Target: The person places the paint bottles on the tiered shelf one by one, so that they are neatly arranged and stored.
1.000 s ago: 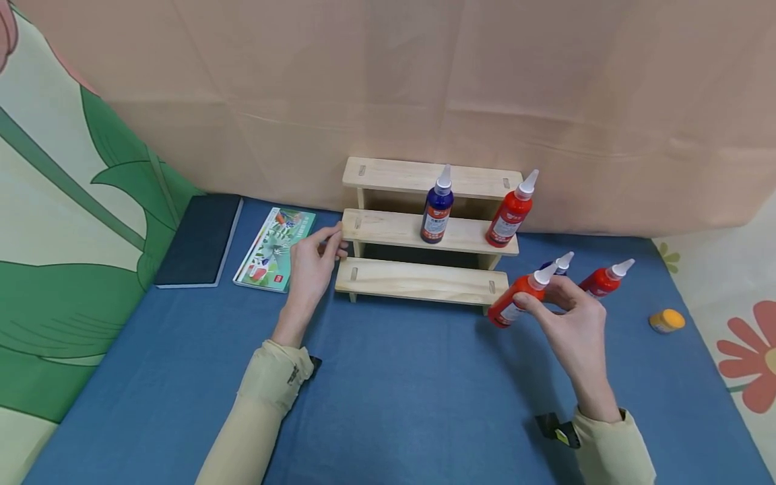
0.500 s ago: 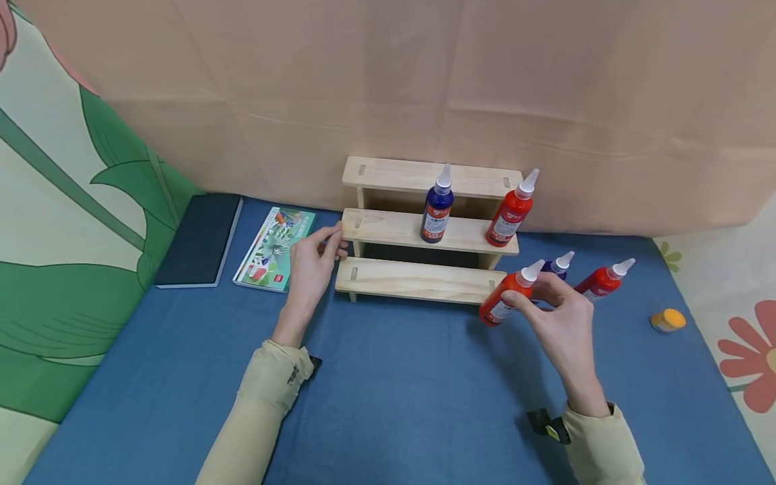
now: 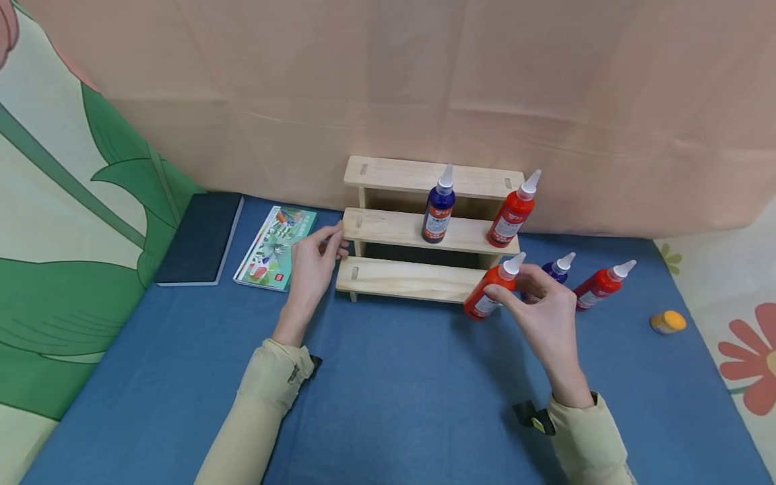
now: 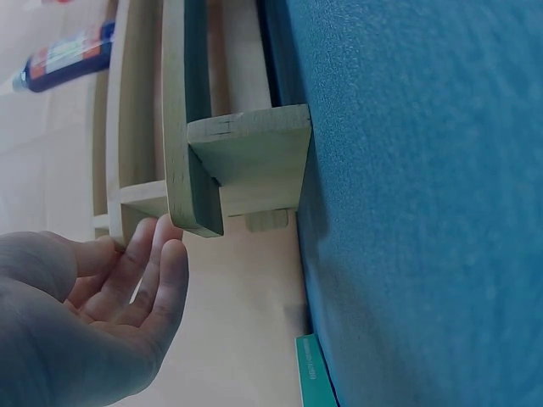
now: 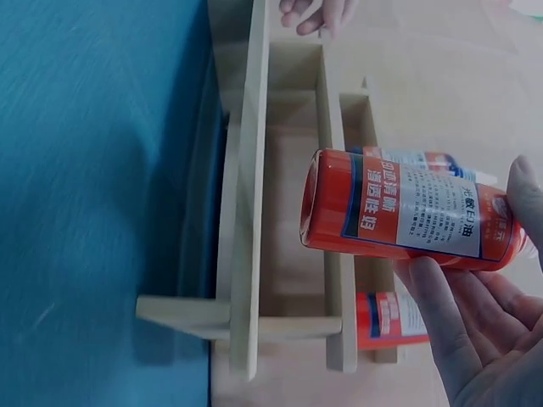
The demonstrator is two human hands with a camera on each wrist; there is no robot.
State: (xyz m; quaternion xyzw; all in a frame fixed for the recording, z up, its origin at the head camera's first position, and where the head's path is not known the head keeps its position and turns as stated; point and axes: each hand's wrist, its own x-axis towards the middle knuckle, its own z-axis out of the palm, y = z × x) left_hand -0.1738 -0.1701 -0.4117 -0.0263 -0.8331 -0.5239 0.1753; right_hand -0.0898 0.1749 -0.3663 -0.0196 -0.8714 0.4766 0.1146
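A three-tier wooden shelf (image 3: 418,279) stands on the blue cloth. At the left end of its middle board, my left hand (image 3: 312,263) pinches the wood between thumb and fingers, as the left wrist view also shows. My right hand (image 3: 545,316) grips a red ink bottle (image 3: 485,296) near its white nozzle cap. That bottle is tilted, held in front of the lowest board's right end; in the right wrist view its labelled side (image 5: 433,208) faces the camera. On the middle board stand a blue bottle (image 3: 438,214) and, at the right end, another red bottle (image 3: 510,217).
Right of the shelf stand a blue bottle (image 3: 559,267), partly hidden by my right hand, and a red bottle (image 3: 597,288). Farther right is a small yellow-capped jar (image 3: 667,322). A dark book (image 3: 199,239) and a colourful booklet (image 3: 275,248) lie on the left. A beige cloth (image 3: 291,87) hangs behind.
My right hand has moved left with the red bottle, from beside the shelf's right end to in front of the lowest board. My left hand has stayed on the shelf.
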